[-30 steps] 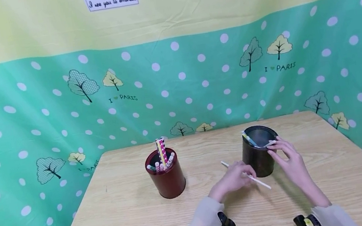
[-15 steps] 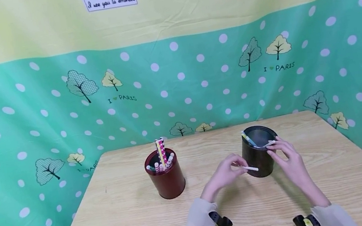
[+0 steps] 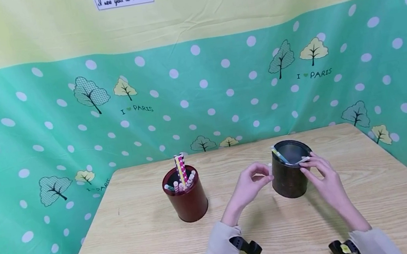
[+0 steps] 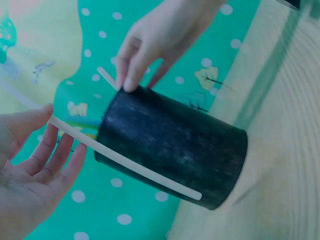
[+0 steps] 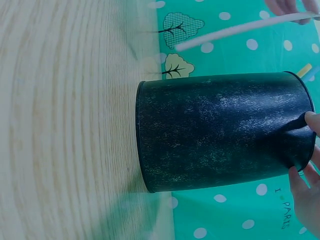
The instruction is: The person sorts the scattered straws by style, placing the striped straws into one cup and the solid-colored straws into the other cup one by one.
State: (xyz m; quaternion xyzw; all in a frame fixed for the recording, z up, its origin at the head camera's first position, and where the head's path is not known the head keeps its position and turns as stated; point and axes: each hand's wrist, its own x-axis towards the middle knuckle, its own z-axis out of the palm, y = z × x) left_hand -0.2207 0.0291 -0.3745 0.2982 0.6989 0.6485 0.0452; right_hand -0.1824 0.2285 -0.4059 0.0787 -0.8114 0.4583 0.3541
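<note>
My left hand [image 3: 247, 185] pinches a thin white stick [image 4: 125, 159] between thumb and fingertips, just left of the black cylindrical pen holder [image 3: 290, 182]. In the left wrist view the stick slants across the holder's side; whether they touch I cannot tell. At the holder's right rim, my right hand [image 3: 324, 172] grips the edge with thumb and fingers. Another white stick [image 4: 106, 77] pokes out at the rim beside those fingers. Inside the holder lean blue and yellow sticks [image 3: 279, 155]; their lower ends are hidden.
A dark red pen holder [image 3: 189, 203] stands to the left on the wooden table [image 3: 147, 249]. It holds several patterned sticks [image 3: 181, 172], some pink, one yellow. Behind the table hangs a green and yellow printed curtain [image 3: 164, 128].
My left hand has shifted left and up, bringing the white stick from a low slant in front of the holder to nearly upright beside it. The right hand stays at the rim.
</note>
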